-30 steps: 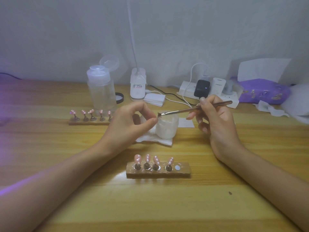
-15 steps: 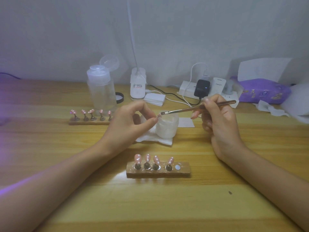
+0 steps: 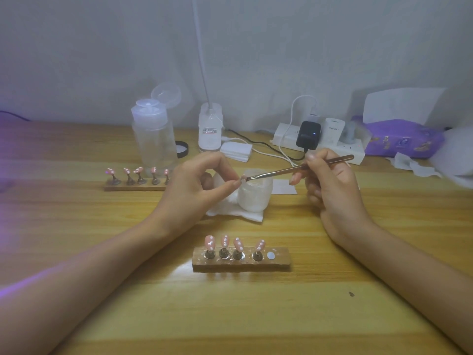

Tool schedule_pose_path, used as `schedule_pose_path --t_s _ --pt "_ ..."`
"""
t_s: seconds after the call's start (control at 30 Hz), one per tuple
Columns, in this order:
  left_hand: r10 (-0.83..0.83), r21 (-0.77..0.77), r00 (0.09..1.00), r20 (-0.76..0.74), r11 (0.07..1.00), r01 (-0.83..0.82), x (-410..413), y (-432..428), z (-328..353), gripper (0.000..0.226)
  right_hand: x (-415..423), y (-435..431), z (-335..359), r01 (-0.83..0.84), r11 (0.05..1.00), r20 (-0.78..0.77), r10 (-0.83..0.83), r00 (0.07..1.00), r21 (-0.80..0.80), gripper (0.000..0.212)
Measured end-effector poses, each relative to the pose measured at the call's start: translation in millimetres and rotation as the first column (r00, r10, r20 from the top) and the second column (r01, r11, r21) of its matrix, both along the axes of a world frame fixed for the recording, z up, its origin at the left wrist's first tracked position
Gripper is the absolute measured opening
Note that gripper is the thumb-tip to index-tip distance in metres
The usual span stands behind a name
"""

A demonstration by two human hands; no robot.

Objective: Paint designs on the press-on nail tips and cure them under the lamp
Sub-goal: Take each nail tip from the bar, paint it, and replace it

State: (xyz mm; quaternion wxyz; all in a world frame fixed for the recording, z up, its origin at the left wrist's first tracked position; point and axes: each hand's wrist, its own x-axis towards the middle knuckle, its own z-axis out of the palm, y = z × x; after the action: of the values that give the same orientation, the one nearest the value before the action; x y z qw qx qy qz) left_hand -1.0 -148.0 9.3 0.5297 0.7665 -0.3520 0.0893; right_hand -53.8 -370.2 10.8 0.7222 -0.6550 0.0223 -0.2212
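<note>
Head view: we note the left grip [image 3: 197, 190] pinching a nail tip [image 3: 242, 178] between thumb and forefinger. The right grip [image 3: 332, 190] clasps a brush [image 3: 294, 169], bristles at that tip, above a white jar [image 3: 254, 196]. Four dotted pink tips [image 3: 238, 243] stand in a wooden holder [image 3: 279, 261], nearer on the desk [image 3: 256, 316].

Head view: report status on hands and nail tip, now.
Left hand pinches nail tip. Right hand holds brush, bristles at the tip. Nothing between them.
</note>
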Motion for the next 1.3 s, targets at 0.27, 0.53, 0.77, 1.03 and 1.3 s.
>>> schedule_pose_path --t_s 0.27,0.53,0.77,1.03,1.3 --pt "0.012 -0.004 1.000 0.014 1.000 -0.012 1.5 0.9 -1.1 0.014 -0.3 -0.1 0.8 0.008 1.000 -0.015 -0.007 1.000 0.010 0.026" --pt "0.019 -0.003 1.000 0.018 1.000 -0.019 3.2 1.4 -2.3 0.015 -0.6 0.6 1.1 -0.007 1.000 -0.013 0.007 1.000 -0.004 0.024" --pt "0.020 -0.001 1.000 0.016 1.000 -0.020 3.5 1.3 -2.1 0.014 -1.3 1.0 1.4 -0.034 0.999 0.015 0.034 0.999 -0.021 0.023" --pt "0.013 -0.007 1.000 0.017 1.000 -0.013 1.8 0.5 -1.4 0.015 -1.8 1.2 1.4 -0.033 0.999 0.036 0.034 0.999 -0.030 0.023" --pt "0.007 -0.008 1.000 0.000 1.000 -0.007 0.1 -0.2 -0.1 0.014 -1.3 2.0 1.6 -0.049 0.998 0.110 0.052 0.993 -0.032 0.025"
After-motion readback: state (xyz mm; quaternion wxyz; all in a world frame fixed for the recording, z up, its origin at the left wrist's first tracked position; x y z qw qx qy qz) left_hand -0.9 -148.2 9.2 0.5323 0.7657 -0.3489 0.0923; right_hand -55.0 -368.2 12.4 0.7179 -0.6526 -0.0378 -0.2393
